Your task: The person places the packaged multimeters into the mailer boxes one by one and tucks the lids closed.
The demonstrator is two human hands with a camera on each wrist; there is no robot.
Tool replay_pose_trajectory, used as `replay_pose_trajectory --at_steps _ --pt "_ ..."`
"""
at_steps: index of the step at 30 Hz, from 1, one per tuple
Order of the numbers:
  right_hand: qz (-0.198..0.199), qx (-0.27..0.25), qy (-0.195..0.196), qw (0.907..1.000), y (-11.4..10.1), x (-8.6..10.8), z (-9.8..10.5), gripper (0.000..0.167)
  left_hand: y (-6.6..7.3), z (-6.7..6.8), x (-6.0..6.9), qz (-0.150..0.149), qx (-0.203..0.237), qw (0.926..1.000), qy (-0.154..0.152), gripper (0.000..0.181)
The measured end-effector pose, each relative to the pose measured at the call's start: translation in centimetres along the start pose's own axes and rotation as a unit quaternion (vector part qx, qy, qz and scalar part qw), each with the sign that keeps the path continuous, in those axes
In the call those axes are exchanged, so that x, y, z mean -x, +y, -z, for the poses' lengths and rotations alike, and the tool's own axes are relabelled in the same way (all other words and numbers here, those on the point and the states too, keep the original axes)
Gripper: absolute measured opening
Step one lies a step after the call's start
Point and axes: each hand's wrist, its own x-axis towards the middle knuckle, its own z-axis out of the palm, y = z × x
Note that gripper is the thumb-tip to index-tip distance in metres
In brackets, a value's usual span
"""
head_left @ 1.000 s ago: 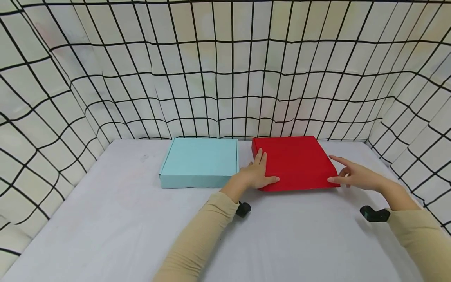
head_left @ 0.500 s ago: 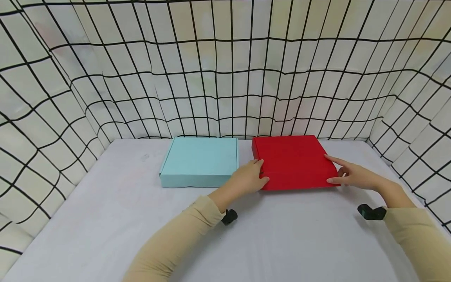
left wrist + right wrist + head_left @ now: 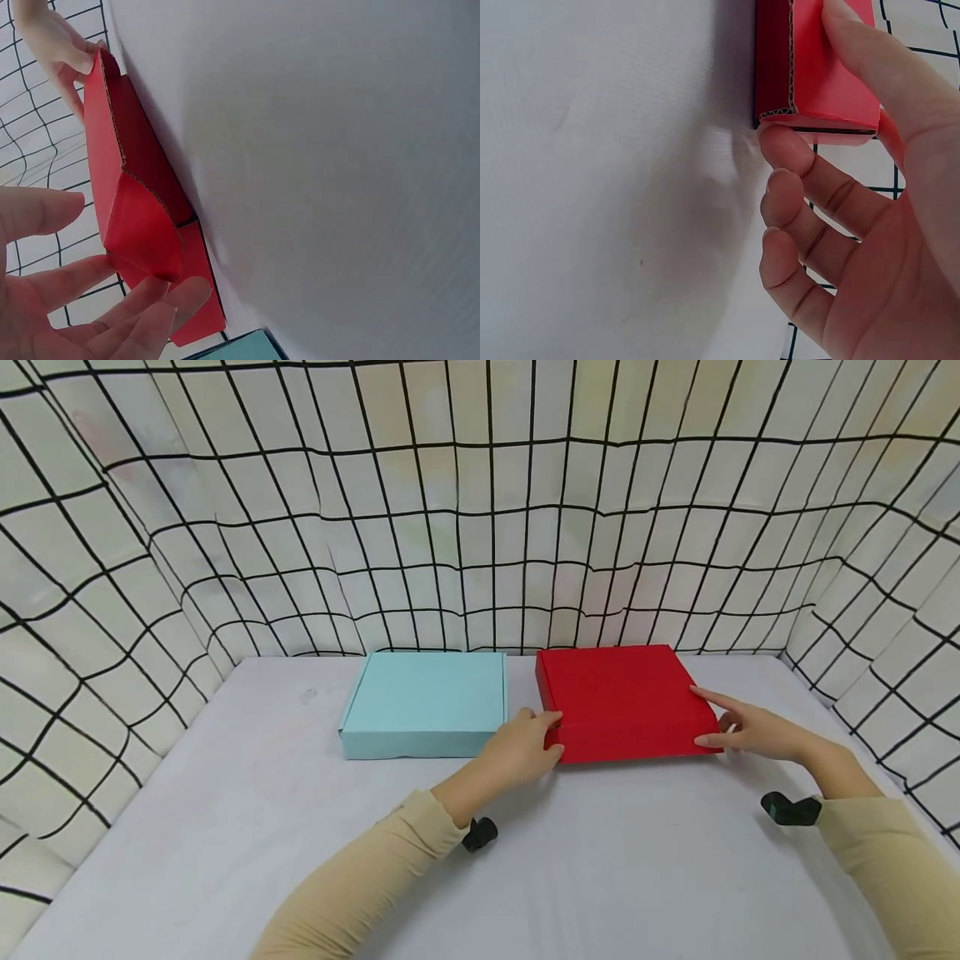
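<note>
A red cardboard box (image 3: 622,689) lies at the back right of the white table. Its lid's front edge sits slightly raised, and a side flap (image 3: 146,229) bulges out at the near left corner in the left wrist view. At that corner my left hand (image 3: 517,747) touches the flap with its fingertips, thumb held apart from them. At the opposite corner my right hand (image 3: 765,732) holds the lid, its thumb on the front face and other fingers round the side. The right wrist view shows the lid's corrugated edge near the box's base. The box's inside is hidden.
A light blue cardboard box (image 3: 427,693), closed, lies left of the red one, close to my left hand. White walls with a black grid net (image 3: 480,543) stand behind and at both sides of the table (image 3: 585,860).
My left hand has come off the lid's top and shifted left and down to the near left corner. The right hand's index finger has moved slightly inward onto the box.
</note>
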Motion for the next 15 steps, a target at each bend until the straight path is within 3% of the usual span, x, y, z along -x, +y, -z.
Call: replay_pose_trajectory --at_steps 4,11,15 --pt "-0.007 -0.007 -0.002 1.0 0.17 0.14 -0.24 0.093 0.32 -0.06 -0.11 -0.001 -0.017 0.9998 -0.011 0.063" --pt "-0.008 0.008 0.003 0.9999 -0.04 0.01 -0.38 0.095 0.5 -0.78 -0.33 -0.005 0.014 0.9993 -0.036 0.083" --pt "-0.011 0.022 0.007 0.9997 -0.09 -0.11 -0.22 0.095 0.62 -0.54 -0.34 -0.003 -0.012 0.9996 -0.024 0.08"
